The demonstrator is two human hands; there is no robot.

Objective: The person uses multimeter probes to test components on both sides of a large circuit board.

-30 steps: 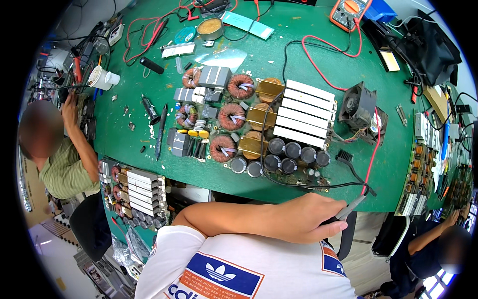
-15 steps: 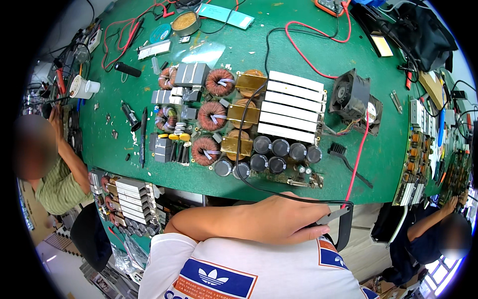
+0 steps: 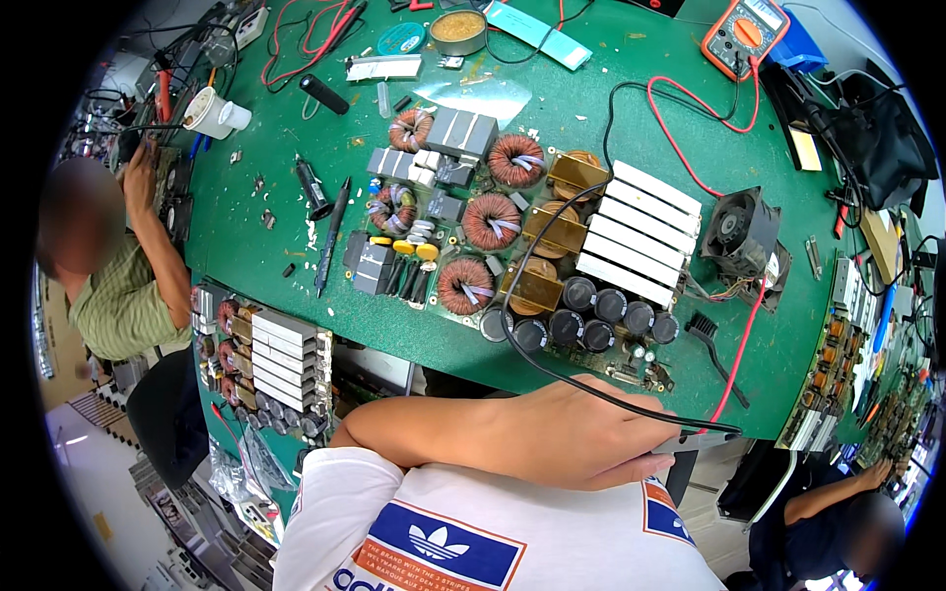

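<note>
My left hand [image 3: 601, 438] reaches across my body to the bench's front edge, fingers closed around a grey handle [image 3: 695, 440], mostly hidden, where a red lead [image 3: 739, 374] and a black lead [image 3: 537, 364] arrive. Just beyond it lies a large circuit board [image 3: 448, 207] with copper toroids, grey blocks, black capacitors and a white finned heatsink [image 3: 636, 231]. A black brush [image 3: 714, 350] and a cooling fan [image 3: 741, 236] sit to its right, a black pen-like tool [image 3: 333, 236] to its left. My right hand is out of view.
A multimeter [image 3: 744, 34], round tin [image 3: 456, 32] and white cup [image 3: 207, 113] stand toward the back. More boards [image 3: 286, 360] lie at lower left and right [image 3: 828, 345]. One co-worker [image 3: 128, 276] works at left, another [image 3: 808, 532] at lower right.
The view has shifted, moving the bench about in the picture. My left hand still holds the grey handle, now more hidden behind the fingers and cable. The board appears unmoved.
</note>
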